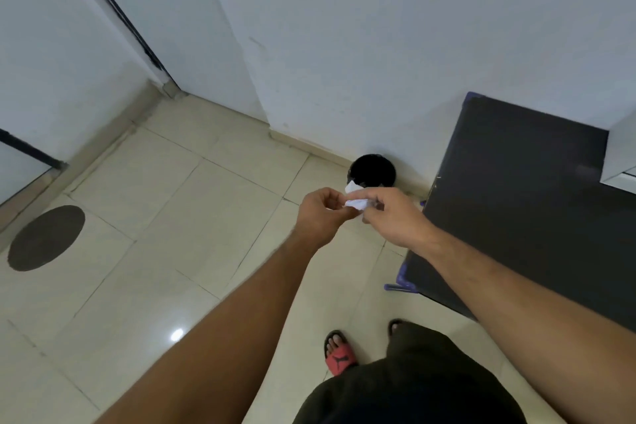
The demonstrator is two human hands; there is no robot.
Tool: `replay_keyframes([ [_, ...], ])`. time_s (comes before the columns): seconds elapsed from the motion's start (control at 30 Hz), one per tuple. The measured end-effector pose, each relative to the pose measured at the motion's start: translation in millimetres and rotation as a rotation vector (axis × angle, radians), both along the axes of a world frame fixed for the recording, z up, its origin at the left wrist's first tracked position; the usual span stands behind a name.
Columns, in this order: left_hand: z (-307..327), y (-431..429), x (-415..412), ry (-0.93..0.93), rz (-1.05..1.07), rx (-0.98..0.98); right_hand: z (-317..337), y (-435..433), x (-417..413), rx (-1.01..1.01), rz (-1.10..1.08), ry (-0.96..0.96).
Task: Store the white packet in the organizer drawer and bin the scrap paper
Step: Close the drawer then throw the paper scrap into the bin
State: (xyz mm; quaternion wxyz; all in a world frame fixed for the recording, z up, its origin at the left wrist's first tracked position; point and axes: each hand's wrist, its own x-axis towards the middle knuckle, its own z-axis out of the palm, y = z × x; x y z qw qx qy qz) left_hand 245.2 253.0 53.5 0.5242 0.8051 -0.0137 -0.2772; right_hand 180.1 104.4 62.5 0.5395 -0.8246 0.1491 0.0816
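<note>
A crumpled white scrap of paper [356,203] is pinched between my two hands at mid-frame, above the floor. My left hand [321,213] grips its left side with fingers closed. From the right, my right hand [392,215] holds the other side. Another white bit [351,186] shows just above the hands; whether it is part of the same scrap I cannot tell. Just beyond the hands, a small round black bin [373,170] stands on the floor against the white wall. The organizer drawer and white packet are not in view.
A dark tabletop [516,200] with a purple edge fills the right side; something white [623,155] sits at its far right. Beige floor tiles [172,217] spread left, with a dark oval mat [46,237]. My foot in a red-and-black slipper [339,356] stands below.
</note>
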Motion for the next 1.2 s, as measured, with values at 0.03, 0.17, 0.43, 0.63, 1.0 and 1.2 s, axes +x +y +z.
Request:
replay_keyframes([
  [0.03,-1.5,5.7,7.1,-0.016,0.002,0.008,0.9,7.1,7.2,0.039,0.031,0.019],
  [0.17,-3.6,16.0,30.2,-0.04,0.028,-0.002,2.7,22.3,31.3,0.26,-0.096,0.031],
  [0.43,-6.5,38.8,83.8,0.144,-0.2,0.085,-25.5,20.7,90.0,0.047,-0.036,0.06],
  [0.63,-10.9,22.4,146.4,0.203,-0.244,0.141,-52.9,3.8,140.2,-0.224,-0.022,0.028],
  [1.0,-74.9,-45.0,240.4,-0.084,-0.7,0.443,-85.4,-57.3,215.5,-0.409,-0.354,0.275],
  [1.2,-124.2,-88.7,291.2,-0.124,-0.79,0.483,-141.8,-88.0,245.0,-0.47,-0.452,0.417],
])
